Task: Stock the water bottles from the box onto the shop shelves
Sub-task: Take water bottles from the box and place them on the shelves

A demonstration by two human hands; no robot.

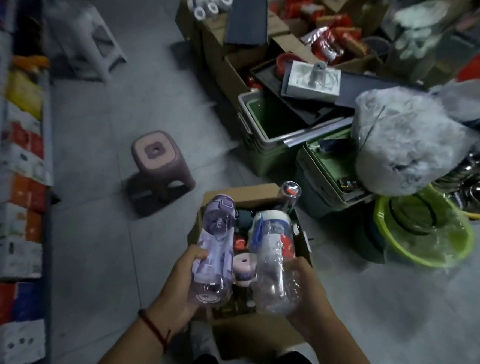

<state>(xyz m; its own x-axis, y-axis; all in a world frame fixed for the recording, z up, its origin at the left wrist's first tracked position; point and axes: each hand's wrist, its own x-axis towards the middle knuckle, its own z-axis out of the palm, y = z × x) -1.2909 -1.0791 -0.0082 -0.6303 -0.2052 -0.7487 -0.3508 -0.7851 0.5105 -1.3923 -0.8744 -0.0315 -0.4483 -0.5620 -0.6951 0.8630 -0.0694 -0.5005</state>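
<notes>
An open cardboard box (256, 336) sits on the floor below me with several water bottles inside. My left hand (180, 285) grips a purple water bottle (217, 245) above the box's left side. My right hand (307, 297) grips a clear bottle with a white lid and blue strap (273, 258) above the box's right side. A pink-lidded bottle (244, 270) stands in the box between the two. Another clear bottle (289, 195) sticks up at the box's far right corner. The shop shelves (17, 183) run along the left edge, filled with boxed goods.
A pink plastic stool (159, 164) stands on the tiled floor ahead of the box. A white stool (92, 38) is farther back. To the right are green crates (267, 138), cardboard boxes of goods, a wrapped bundle (406, 148) and green plastic basins (425, 237).
</notes>
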